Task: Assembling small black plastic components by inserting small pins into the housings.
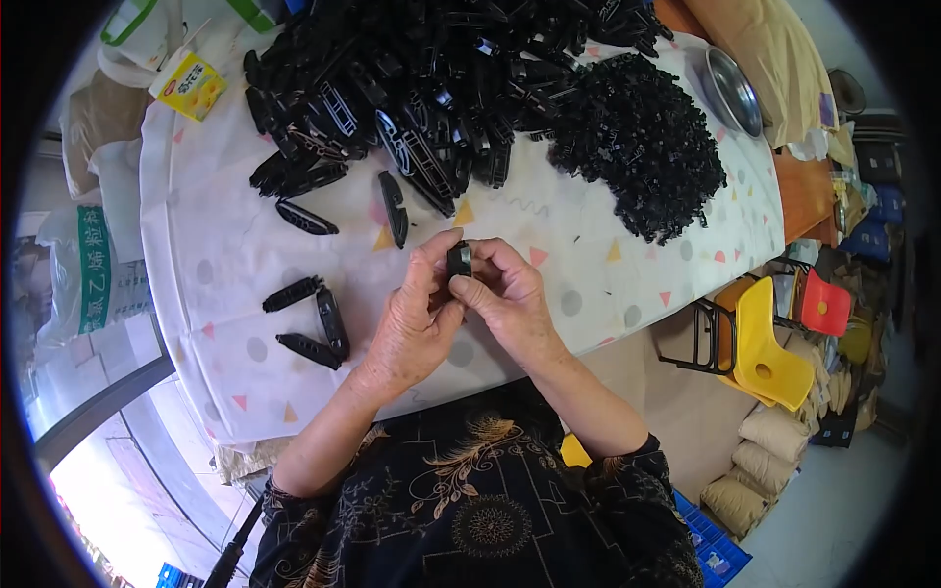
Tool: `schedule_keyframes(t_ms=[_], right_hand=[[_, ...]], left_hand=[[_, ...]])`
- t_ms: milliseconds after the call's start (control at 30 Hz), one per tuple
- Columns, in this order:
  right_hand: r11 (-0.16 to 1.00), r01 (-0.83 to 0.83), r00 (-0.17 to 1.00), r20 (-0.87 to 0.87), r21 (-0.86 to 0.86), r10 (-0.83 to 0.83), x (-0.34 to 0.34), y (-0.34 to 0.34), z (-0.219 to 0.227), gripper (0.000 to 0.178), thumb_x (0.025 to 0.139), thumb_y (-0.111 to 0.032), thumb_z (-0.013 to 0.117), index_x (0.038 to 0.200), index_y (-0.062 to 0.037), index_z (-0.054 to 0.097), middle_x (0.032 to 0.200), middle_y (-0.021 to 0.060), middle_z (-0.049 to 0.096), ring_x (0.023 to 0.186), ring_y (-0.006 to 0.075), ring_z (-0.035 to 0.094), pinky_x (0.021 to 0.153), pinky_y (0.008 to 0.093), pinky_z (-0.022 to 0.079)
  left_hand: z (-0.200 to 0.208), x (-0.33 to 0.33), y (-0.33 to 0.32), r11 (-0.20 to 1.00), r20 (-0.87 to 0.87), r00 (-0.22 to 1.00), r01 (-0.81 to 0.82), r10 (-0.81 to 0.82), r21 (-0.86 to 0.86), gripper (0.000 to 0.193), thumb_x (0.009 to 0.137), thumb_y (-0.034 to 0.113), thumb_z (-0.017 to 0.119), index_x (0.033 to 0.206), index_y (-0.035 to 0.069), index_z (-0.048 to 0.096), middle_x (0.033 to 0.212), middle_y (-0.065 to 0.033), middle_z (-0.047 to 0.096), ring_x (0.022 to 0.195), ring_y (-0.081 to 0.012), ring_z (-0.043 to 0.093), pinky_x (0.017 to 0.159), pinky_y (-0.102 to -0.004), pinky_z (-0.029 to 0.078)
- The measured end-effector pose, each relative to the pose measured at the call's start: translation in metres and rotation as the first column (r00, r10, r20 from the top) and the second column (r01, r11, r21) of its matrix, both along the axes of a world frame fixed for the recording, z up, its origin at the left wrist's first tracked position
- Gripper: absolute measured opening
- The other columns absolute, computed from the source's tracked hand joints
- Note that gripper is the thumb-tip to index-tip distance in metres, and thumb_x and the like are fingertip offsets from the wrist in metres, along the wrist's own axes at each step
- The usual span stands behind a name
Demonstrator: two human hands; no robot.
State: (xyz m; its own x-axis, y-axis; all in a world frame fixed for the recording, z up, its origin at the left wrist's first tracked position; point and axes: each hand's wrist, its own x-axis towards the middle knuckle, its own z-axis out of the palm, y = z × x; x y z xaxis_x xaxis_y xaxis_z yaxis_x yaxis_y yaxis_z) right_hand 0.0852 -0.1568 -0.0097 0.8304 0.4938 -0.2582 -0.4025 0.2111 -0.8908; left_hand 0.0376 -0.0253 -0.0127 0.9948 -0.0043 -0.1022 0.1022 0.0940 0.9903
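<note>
Between my two hands, just above the table's near part, is a black plastic piece (459, 260), short and curved as far as it shows. My left hand (417, 309) pinches it from the left with thumb and fingers. From the other side, the thumb and fingers of my right hand (508, 294) close on it. One long black plastic part (394, 209) lies just beyond my hands. To the left, several similar black parts (331, 321) rest apart from the heap. My fingers hide much of the held piece.
A large heap of long black parts (392, 78) covers the table's far side. Right of it is a pile of small black pieces (647, 147), near a metal bowl (733, 90). A yellow packet (191, 86) lies far left. Yellow chair (769, 348) stands right of the table.
</note>
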Motion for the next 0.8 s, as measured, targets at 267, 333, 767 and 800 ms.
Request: schedule_keyframes(t_ms=[267, 333, 767, 800], right_hand=[[0.739, 0.280, 0.777, 0.596, -0.613, 0.200, 0.060, -0.028, 0.026, 0.019, 0.080, -0.006, 0.067, 0.097, -0.0025, 0.062, 0.091, 0.0059, 0.061, 0.088, 0.0162, 0.059, 0.079, 0.0288, 0.047], [0.424, 0.644, 0.478, 0.767, -0.637, 0.428, 0.092, -0.050, 0.022, 0.022, 0.077, -0.015, 0.069, 0.096, -0.0047, 0.062, 0.088, 0.0098, 0.060, 0.082, 0.0272, 0.058, 0.072, 0.0358, 0.046], [0.495, 0.712, 0.166, 0.804, -0.498, 0.571, 0.090, -0.072, -0.006, 0.017, 0.074, -0.003, 0.068, 0.088, -0.0040, 0.058, 0.078, 0.0086, 0.057, 0.071, 0.0261, 0.057, 0.063, 0.0366, 0.045], [0.552, 0.710, 0.139, 0.855, -0.438, 0.501, 0.081, -0.075, -0.004, 0.019, 0.072, 0.005, 0.068, 0.087, -0.0021, 0.057, 0.077, 0.0104, 0.059, 0.066, 0.0265, 0.058, 0.060, 0.0348, 0.047]], left_hand=[[0.022, 0.004, 0.057, 0.664, 0.042, 0.994, 0.039, -0.106, 0.747, 0.041, 0.078, 0.008, 0.064, 0.116, 0.009, 0.048, 0.088, -0.0148, 0.062, 0.073, -0.0341, 0.063, 0.059, -0.0421, 0.050], [0.038, 0.009, 0.071, 0.592, 0.017, 0.997, 0.031, -0.075, 0.806, 0.037, 0.078, 0.011, 0.066, 0.111, 0.009, 0.051, 0.086, -0.0123, 0.061, 0.071, -0.0328, 0.062, 0.058, -0.0412, 0.049], [0.005, 0.058, 0.052, 0.319, 0.062, 0.997, -0.071, 0.037, 0.945, 0.048, 0.077, 0.017, 0.067, 0.113, 0.005, 0.037, 0.088, -0.0171, 0.061, 0.074, -0.0403, 0.062, 0.062, -0.0478, 0.049], [0.007, 0.056, 0.052, 0.323, 0.069, 0.997, -0.078, 0.037, 0.943, 0.048, 0.077, 0.017, 0.067, 0.113, 0.005, 0.037, 0.088, -0.0171, 0.061, 0.074, -0.0403, 0.062, 0.062, -0.0478, 0.049]])
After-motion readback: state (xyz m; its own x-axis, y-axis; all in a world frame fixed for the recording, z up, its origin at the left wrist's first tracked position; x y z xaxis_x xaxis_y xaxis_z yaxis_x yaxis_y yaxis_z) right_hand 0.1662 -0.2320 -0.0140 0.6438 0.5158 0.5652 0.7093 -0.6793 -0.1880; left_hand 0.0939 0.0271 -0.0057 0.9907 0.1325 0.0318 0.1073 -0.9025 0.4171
